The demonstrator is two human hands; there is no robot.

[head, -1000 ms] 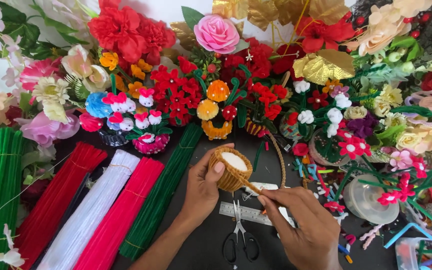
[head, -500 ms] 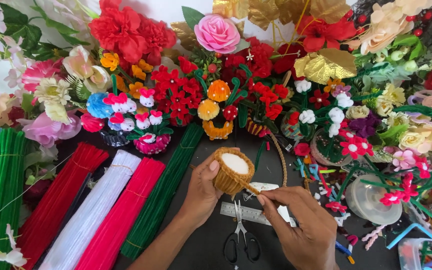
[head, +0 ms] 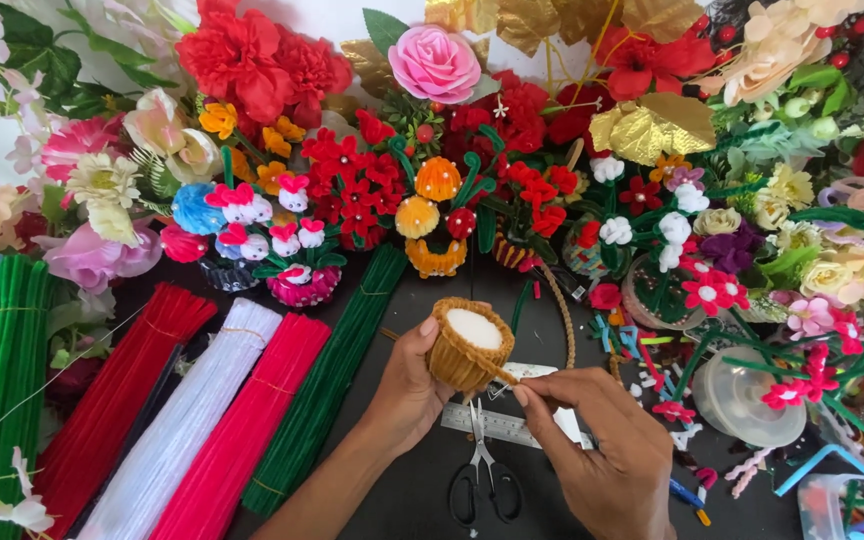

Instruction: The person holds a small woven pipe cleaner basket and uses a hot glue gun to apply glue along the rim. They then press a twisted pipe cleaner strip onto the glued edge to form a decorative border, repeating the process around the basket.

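Observation:
My left hand holds a small tan pipe-cleaner basket with a white foam filling, tilted toward me above the dark table. My right hand pinches the loose tan pipe-cleaner end at the basket's lower right side. Small scissors and a metal ruler lie on the table just below the two hands.
Bundles of pipe cleaners lie at left: green, red, white, pink-red, dark green. Finished pipe-cleaner flowers and artificial blooms fill the back. A clear plastic cup and scraps sit right.
My right hand has moved up to the basket's lower right and pinched the loose tan end. The basket has stayed in my left hand with little shift.

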